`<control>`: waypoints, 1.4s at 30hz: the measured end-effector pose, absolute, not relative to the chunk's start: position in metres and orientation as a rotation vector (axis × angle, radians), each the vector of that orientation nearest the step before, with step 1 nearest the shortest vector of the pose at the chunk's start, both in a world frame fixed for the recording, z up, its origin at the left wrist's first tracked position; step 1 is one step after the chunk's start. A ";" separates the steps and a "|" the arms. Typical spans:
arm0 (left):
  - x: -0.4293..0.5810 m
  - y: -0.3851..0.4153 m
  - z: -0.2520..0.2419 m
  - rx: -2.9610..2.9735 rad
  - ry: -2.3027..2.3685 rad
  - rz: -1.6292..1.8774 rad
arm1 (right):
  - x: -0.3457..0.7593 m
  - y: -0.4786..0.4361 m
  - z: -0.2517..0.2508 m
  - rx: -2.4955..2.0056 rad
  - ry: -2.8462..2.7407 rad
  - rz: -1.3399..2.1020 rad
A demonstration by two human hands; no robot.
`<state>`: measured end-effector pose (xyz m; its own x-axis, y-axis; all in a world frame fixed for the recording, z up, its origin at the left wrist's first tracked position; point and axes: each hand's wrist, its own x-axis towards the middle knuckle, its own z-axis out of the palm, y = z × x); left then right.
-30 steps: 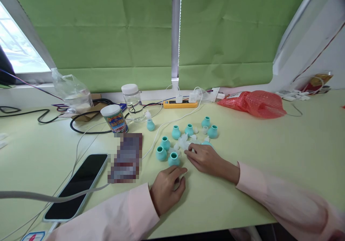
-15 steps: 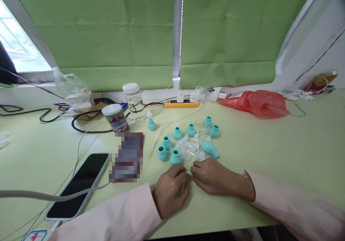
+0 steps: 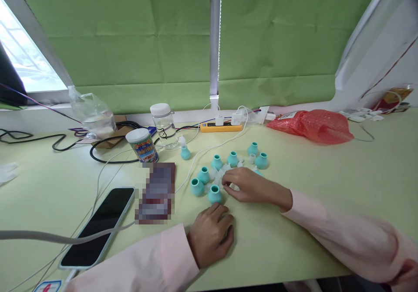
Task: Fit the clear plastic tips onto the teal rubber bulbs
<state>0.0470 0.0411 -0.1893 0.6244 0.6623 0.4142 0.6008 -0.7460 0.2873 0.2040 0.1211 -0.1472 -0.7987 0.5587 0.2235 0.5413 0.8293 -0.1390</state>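
Observation:
Beside the near teal rubber bulb (image 3: pixel 214 195), my left hand (image 3: pixel 211 235) rests on the table with its fingers curled. Its fingertips point down and whatever they hold, if anything, is hidden. My right hand (image 3: pixel 246 184) reaches over the pile of clear plastic pieces (image 3: pixel 215 175), thumb and fingers bent in a pinch; I cannot make out what lies between them. Several other open-necked teal bulbs (image 3: pixel 197 187) stand upright around the pile. A teal piece (image 3: pixel 258 172) shows partly behind my right hand. Farther back stands a bulb with a clear tip (image 3: pixel 185 152).
A phone (image 3: pixel 99 226) and a blurred dark red item (image 3: pixel 156 191) lie to the left. Behind them stand a printed canister (image 3: pixel 143 147) and a clear jar (image 3: pixel 165 128). An orange power strip (image 3: pixel 220 127), white cable (image 3: pixel 209 147) and red bubble-wrap bag (image 3: pixel 313 126) line the back.
My right hand has moved forward and left, away from my left hand, onto the plastic pieces, covering many of them. My left hand stays near its place.

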 end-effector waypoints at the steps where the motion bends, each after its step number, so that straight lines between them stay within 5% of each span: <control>1: 0.047 0.041 -0.189 2.728 1.063 0.768 | 0.199 0.125 -0.135 -0.858 -2.738 0.102; 7: 0.047 0.040 -0.191 2.765 1.035 0.810 | 0.143 0.177 -0.091 -0.912 -2.633 0.092; 18: 0.045 0.039 -0.193 2.790 1.008 0.858 | 0.089 0.224 -0.140 -1.171 -2.535 0.225; 25: 0.041 0.039 -0.183 2.539 1.045 1.075 | 0.136 0.179 -0.089 -0.994 -2.071 0.016; 29: 0.034 0.036 -0.178 2.303 1.071 1.041 | 0.183 0.113 -0.074 -0.687 -2.582 0.120; 33: 0.034 0.033 -0.177 2.140 1.159 1.019 | 0.214 0.065 -0.102 -0.545 -2.977 0.271; 42: 0.049 0.039 -0.178 1.284 1.014 0.782 | 0.213 0.047 -0.177 -0.374 -2.666 0.164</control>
